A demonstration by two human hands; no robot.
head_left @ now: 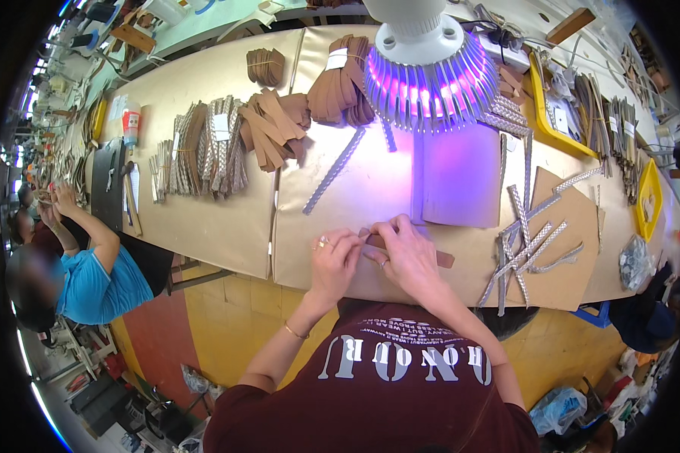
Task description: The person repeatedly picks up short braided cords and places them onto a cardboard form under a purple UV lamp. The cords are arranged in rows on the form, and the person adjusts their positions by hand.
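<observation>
My left hand point(332, 260) and right hand point(406, 253) meet at the near edge of the worktop point(227, 226), fingers pinched on a brown leather strip point(431, 257) lying flat, its right end poking out; silver braided strips point(525, 249) piled just right; purple lamp point(429, 68) glowing overhead, far side.

Workshop (probably leather): strap bundles point(268, 128)

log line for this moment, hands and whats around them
left hand: pinching brown strip | right hand: pressing same strip | nearby: silver braided strips at right, purple lamp overhead | table: brown paper cover
</observation>
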